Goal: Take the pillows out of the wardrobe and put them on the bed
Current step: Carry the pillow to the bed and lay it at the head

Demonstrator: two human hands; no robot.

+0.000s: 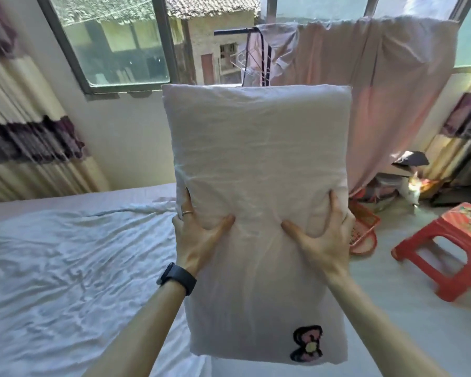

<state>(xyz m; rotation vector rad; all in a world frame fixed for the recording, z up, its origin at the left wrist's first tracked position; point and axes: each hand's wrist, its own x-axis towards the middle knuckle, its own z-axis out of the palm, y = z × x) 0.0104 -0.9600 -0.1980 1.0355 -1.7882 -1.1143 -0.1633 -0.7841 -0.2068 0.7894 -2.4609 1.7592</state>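
In the head view, the pillow (256,159) stood upright in the air, held out in front of the person. The left hand (199,235) and the right hand (321,240) gripped its two long sides about halfway up. Each thumb pressed into the near face, and the fingers curled round the edges toward the back.

The bed (65,268), with its rumpled sheet, lay below and to the left of the left hand. Its edge seemed to run roughly under the pillow. Below and to the right of the right hand was bare floor, with a red basket (365,232) and a red stool (446,254).

Judging from this, a release here could drop the pillow on the bed's edge and tip it onto the floor beside the basket. The soft filling gave only a loose hold, and the pillow hid the landing spot.
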